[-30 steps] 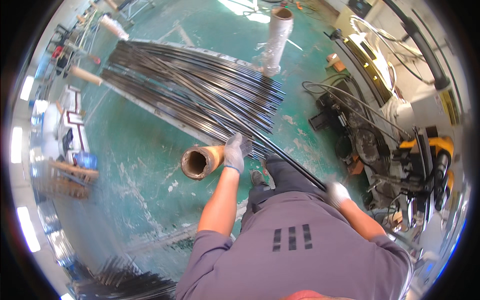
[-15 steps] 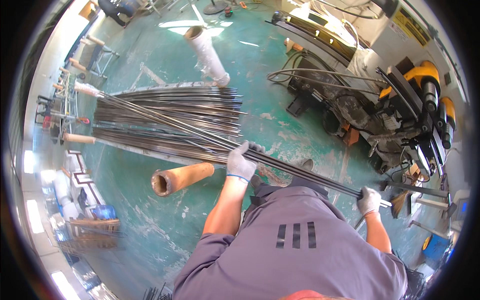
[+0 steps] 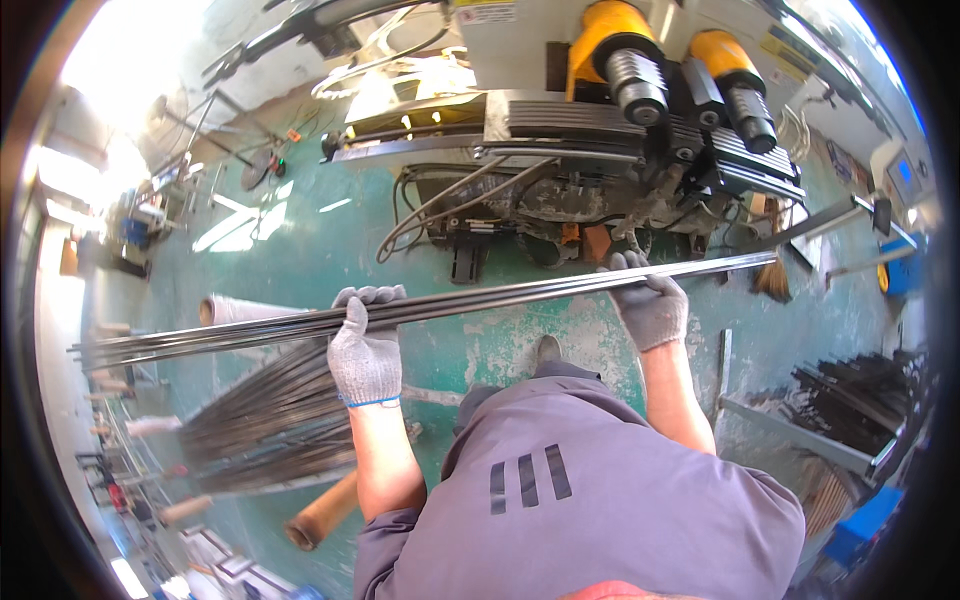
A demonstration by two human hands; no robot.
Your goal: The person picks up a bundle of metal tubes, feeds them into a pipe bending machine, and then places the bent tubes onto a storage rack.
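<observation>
Several long, thin metal rods [image 3: 500, 298] stretch across in front of me in a bundle, lifted off the floor and tilted up slightly to the right. My left hand [image 3: 366, 350], in a light knit glove, is closed round the bundle left of its middle, thumb on the near side. Near the right end, my gloved right hand [image 3: 652, 305] grips the same rods. At their left end the rods fan apart a little. Below and behind my left hand lies a large pile of similar rods [image 3: 265, 405], blurred by motion.
A machine [image 3: 560, 145] with two yellow cylindrical units stands ahead, hoses hanging at its front. A brown cardboard tube [image 3: 325, 512] and a pale wrapped tube [image 3: 250, 311] lie at left. A broom [image 3: 772, 281], dark rods in a rack [image 3: 850, 400] and a blue box [image 3: 866, 524] are right.
I have turned right toward the machine. The held rods have come up off the pile and now run almost level across in front of me, still in both hands.
</observation>
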